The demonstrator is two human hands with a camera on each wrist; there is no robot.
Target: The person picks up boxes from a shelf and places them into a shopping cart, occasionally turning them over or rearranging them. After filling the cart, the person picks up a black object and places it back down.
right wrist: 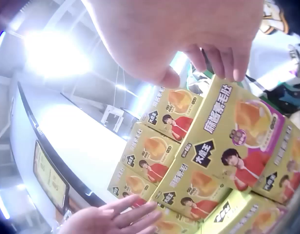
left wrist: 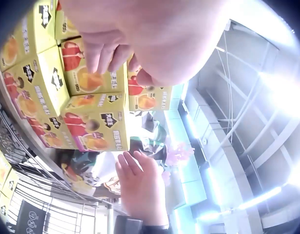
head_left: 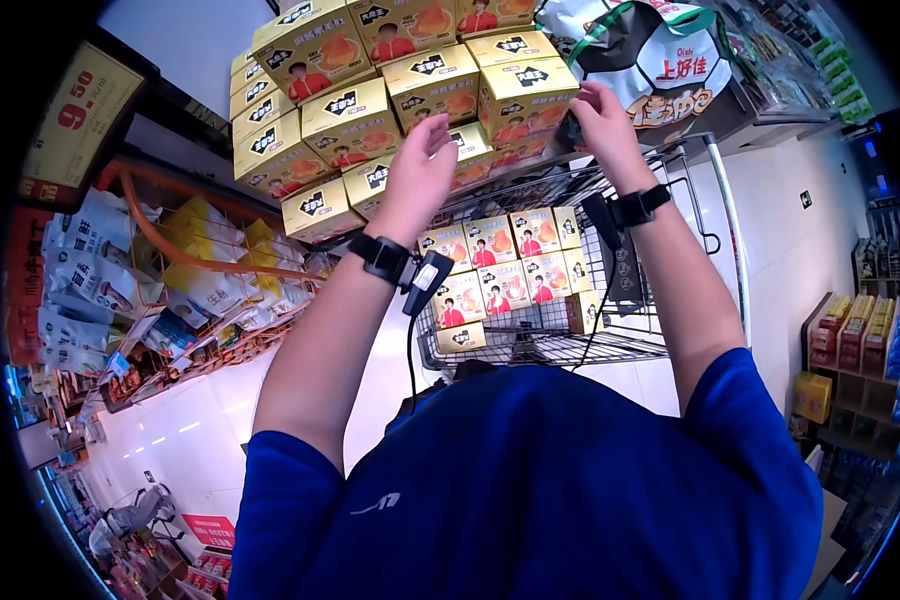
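Gold snack boxes with a red-jacketed figure are stacked in tiers before me in the head view. My right hand (head_left: 602,125) has its fingertips right at the side of the end box (head_left: 528,98), with fingers relaxed. Seen from the right wrist, that box (right wrist: 237,136) lies just below the right hand (right wrist: 189,39). My left hand (head_left: 420,180) hovers before the stack near a middle box (head_left: 430,85), holding nothing. Its fingers (right wrist: 133,217) look nearly straight in the right wrist view. Both hands are apart, with the end box between them.
A wire shopping cart (head_left: 610,350) stands against my front, with several gold boxes (head_left: 495,285) inside. Large white snack bags (head_left: 660,60) sit right of the stack. At left are a rack of bagged goods (head_left: 210,290) and a price sign (head_left: 75,115).
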